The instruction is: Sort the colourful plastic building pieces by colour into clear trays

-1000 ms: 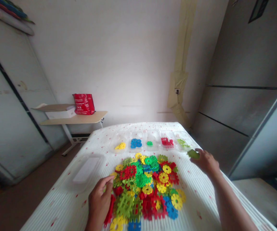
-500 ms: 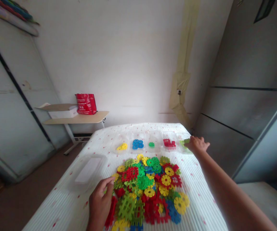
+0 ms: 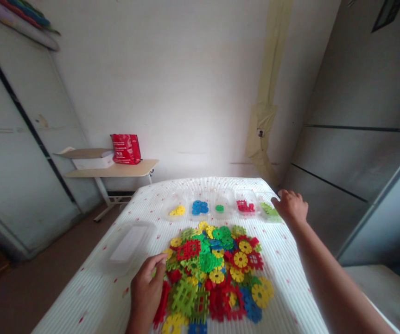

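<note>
A mixed pile of plastic building pieces, notched discs and square lattices in red, yellow, green and blue, lies before me. My left hand is at its left edge, thumb and fingers curled closed; whatever they may hold is hidden. My right hand is stretched out above the right end of a row of clear containers, its fingers apart and nothing seen in them. Just left of it, light green lattice pieces lie in the end container. The others hold red pieces, a green disc, blue discs and yellow pieces.
A clear plastic lid or tray with a white sheet is left of the pile on the patterned white tablecloth. Beyond, a small side table bears a red bag and a white box. A grey cabinet stands at right.
My right hand has drawn slightly right, off the light green pieces, which now show lying in the end container. My left hand stays about where it was beside the pile.
</note>
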A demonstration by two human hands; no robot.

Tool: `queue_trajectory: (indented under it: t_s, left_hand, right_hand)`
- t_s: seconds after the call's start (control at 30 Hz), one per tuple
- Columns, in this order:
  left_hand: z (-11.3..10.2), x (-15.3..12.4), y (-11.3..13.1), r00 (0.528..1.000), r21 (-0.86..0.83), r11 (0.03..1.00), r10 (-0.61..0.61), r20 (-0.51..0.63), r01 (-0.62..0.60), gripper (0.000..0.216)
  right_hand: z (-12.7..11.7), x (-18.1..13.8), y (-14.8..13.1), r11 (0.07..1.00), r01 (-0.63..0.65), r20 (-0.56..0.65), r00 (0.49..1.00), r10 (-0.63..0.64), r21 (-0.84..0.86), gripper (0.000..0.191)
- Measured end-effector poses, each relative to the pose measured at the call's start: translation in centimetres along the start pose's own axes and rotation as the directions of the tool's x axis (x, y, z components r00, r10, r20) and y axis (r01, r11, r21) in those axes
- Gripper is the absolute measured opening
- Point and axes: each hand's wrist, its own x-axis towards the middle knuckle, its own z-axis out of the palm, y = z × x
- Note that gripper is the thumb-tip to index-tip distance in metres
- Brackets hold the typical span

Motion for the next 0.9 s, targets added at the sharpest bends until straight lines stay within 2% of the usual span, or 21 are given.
queue_trajectory:
  t_s: [0.1,0.2,0.33,0.47,0.6,0.77,0.9]
  left_hand:
    - [-0.1,0.0,0.1,1.0,0.002,1.0,-0.022,0.007,0.022,0.037]
    - [-0.1,0.0,0.1,0.999,0.005,1.0,-0.029,0.018,0.029,0.039]
    - [-0.1,0.1,0.1,0.999,0.003,1.0,-0.027,0.024,0.027,0.039]
    - [0.0,0.1,-0.2,1.0,-0.004,1.0,-0.006,0.012,0.007,0.037]
    - [0.0,0.1,-0.3,1.0,-0.014,1.0,-0.014,0.009,0.014,0.036]
    - [0.1,0.1,-0.7,1.0,-0.009,1.0,-0.019,-0.002,0.019,0.037]
    - [0.2,0.1,-0.8,1.0,-0.018,1.0,-0.019,-0.003,0.019,0.037]
  right_hand:
    - [0.4,-1.6,0.1,0.994,0.064,0.028,0.997,-0.067,0.093,0.033]
    - [2.0,-3.5,0.2,0.968,0.128,0.114,0.981,-0.155,0.214,0.03]
    - [4.7,-5.7,0.2,0.897,0.235,0.223,0.916,-0.333,0.373,0.028]
    - [6.2,-7.1,-0.2,0.834,0.276,0.297,0.843,-0.449,0.479,0.027]
    - [6.2,-8.0,-1.0,0.816,0.314,0.306,0.813,-0.495,0.485,0.033]
    - [5.6,-8.9,-2.1,0.776,0.397,0.322,0.746,-0.584,0.49,0.039]
    - [5.1,-9.6,-3.0,0.713,0.418,0.275,0.719,-0.638,0.563,0.039]
